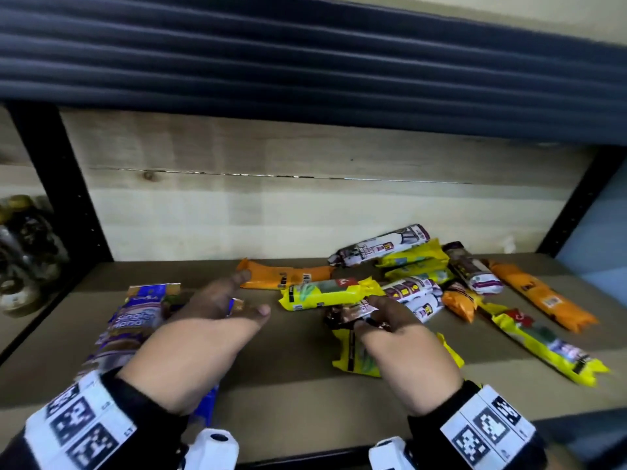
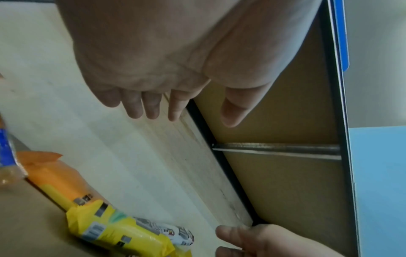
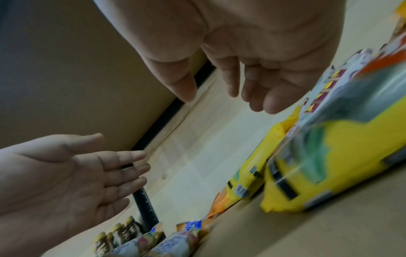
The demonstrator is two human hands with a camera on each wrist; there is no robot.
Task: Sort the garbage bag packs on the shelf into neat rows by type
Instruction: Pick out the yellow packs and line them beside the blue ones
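Note:
Garbage bag packs lie mixed on the brown shelf board (image 1: 288,368). Blue-purple packs (image 1: 135,320) lie at the left, under my open left hand (image 1: 251,295), whose fingers are spread and hold nothing. An orange pack (image 1: 285,274) and a yellow pack (image 1: 322,293) lie in the middle. My right hand (image 1: 369,313) hovers over another yellow pack (image 1: 353,359), fingertips at a dark brown pack (image 1: 349,312). In the right wrist view the right hand (image 3: 219,97) has straight fingers with nothing between them. White-maroon packs (image 1: 380,245), yellow and orange ones are piled at the right.
A wooden back panel (image 1: 305,205) closes the bay, with black uprights (image 1: 68,184) at both sides and a dark upper shelf edge (image 1: 305,62) overhead. Bottles (image 1: 23,239) stand in the bay to the left. A long orange pack (image 1: 543,296) and a yellow pack (image 1: 549,347) lie far right.

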